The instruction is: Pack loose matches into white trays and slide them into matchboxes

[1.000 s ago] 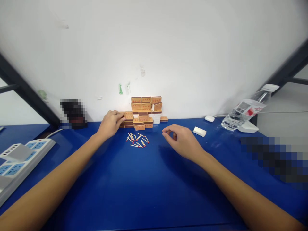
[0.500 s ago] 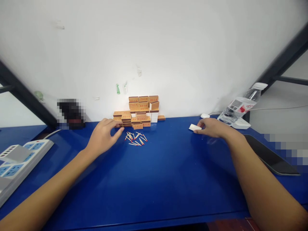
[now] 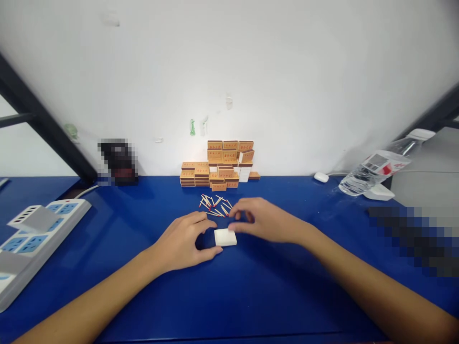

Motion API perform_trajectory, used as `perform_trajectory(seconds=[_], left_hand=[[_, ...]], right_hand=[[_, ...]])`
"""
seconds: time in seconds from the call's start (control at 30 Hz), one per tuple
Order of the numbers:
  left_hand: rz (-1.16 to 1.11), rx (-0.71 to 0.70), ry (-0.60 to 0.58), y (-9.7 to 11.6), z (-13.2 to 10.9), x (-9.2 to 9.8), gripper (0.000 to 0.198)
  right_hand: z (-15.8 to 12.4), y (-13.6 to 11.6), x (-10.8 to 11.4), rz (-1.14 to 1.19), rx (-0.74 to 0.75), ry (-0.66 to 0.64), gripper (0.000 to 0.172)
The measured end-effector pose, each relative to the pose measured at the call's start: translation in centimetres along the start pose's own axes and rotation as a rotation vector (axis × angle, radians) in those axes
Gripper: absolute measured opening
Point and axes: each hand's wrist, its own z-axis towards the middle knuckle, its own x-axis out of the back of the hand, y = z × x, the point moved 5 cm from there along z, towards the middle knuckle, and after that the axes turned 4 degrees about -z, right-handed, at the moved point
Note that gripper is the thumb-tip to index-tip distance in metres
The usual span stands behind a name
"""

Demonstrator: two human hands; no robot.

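On the blue table lies a small white matchbox tray (image 3: 225,237). My left hand (image 3: 184,241) is open around the tray's left side, thumb near its lower left corner and index finger just off its upper left corner. My right hand (image 3: 260,220) hovers over the tray's upper right corner, its thumb and curled fingers apart with nothing visible between them; whether the thumb touches the tray I cannot tell. Just beyond both hands, several loose red-tipped matches (image 3: 214,204) lie scattered. Behind them, orange matchboxes (image 3: 201,176) are stacked against the wall.
A white power strip (image 3: 68,222) stands at the left, near a blurred dark object (image 3: 120,162). To the right are a white oval case (image 3: 321,177), a leaning clear plastic bottle (image 3: 380,162) and a blurred dark slab (image 3: 412,239). A white wall (image 3: 287,86) closes the back.
My right hand has brought the white tray from the right side to the middle and let go of it. My left hand has moved from beside the stack to the tray. The view has shifted.
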Motion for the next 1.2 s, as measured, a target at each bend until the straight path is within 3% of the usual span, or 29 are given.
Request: perform_trajectory(seconds=[0.1, 0.23, 0.37, 0.6, 0.87, 1.2], left_hand=[[-0.027, 0.005, 0.002, -0.5, 0.0, -0.1, 0.029], [-0.065, 0.018, 0.007, -0.6, -0.2, 0.0, 0.028], [-0.066, 0.009, 0.005, -0.4, -0.5, 0.0, 0.027], [-0.063, 0.015, 0.004, -0.3, -0.5, 0.0, 0.027], [-0.060, -0.015, -0.025, 0.3, -0.7, 0.0, 0.026], [-0.062, 0.002, -0.035, -0.1, -0.9, -0.3, 0.029]], right_hand=[[1.9, 2.5, 1.1, -0.059, -0.243, 0.121, 0.030], [4.2, 3.0, -0.3, -0.188, -0.398, 0.071, 0.036], [5.5, 1.2, -1.6, -0.299, -0.417, 0.044, 0.044], [5.9, -1.6, -2.0, -0.456, -0.386, -0.044, 0.056], [5.0, -1.4, -1.8, -0.427, -0.386, -0.142, 0.018], [5.4, -0.4, -1.7, -0.367, -0.365, -0.147, 0.011]])
